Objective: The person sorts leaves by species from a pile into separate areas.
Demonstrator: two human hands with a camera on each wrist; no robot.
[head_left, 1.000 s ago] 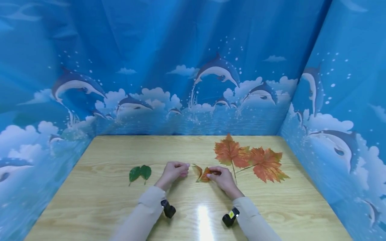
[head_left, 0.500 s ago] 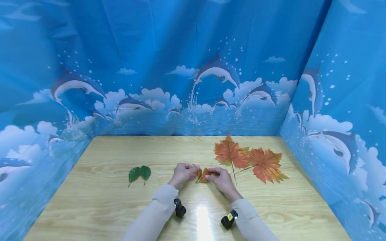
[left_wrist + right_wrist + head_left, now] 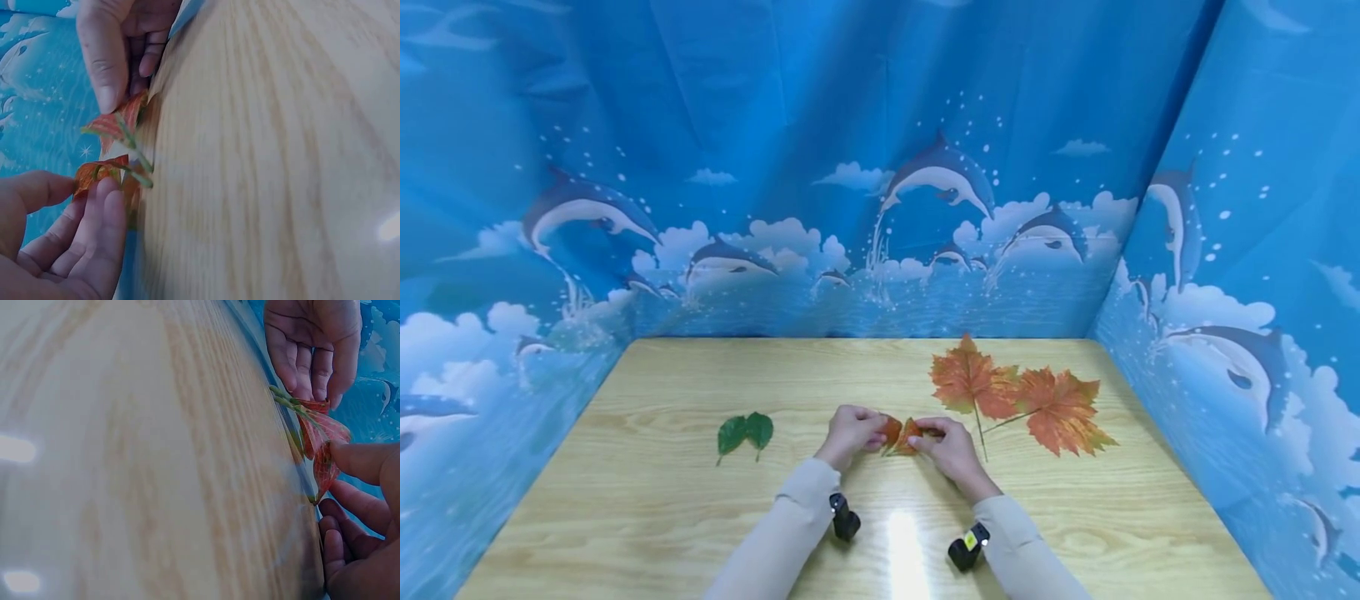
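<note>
Two small orange-red leaves with green stems are between the hands at mid table in the head view. My left hand [image 3: 854,435] pinches the left leaf [image 3: 891,429] between thumb and fingers. Its edge curls up in the left wrist view, where the leaf [image 3: 97,175] shows close. My right hand [image 3: 955,450] pinches the right leaf [image 3: 907,438], thumb on its face in the right wrist view [image 3: 325,465]. Both stems [image 3: 142,178] come close together at their lower ends, near the tabletop.
Two green leaves [image 3: 745,433] lie side by side on the wooden table [image 3: 647,500] to the left. Large orange maple leaves [image 3: 1063,410] with long stems lie at the back right. A blue dolphin-print curtain [image 3: 775,167] stands behind the table and along its sides.
My left hand has moved right from beside the leaves and has taken hold of the left one, which now shows a redder face. The right hand has stayed almost in place.
</note>
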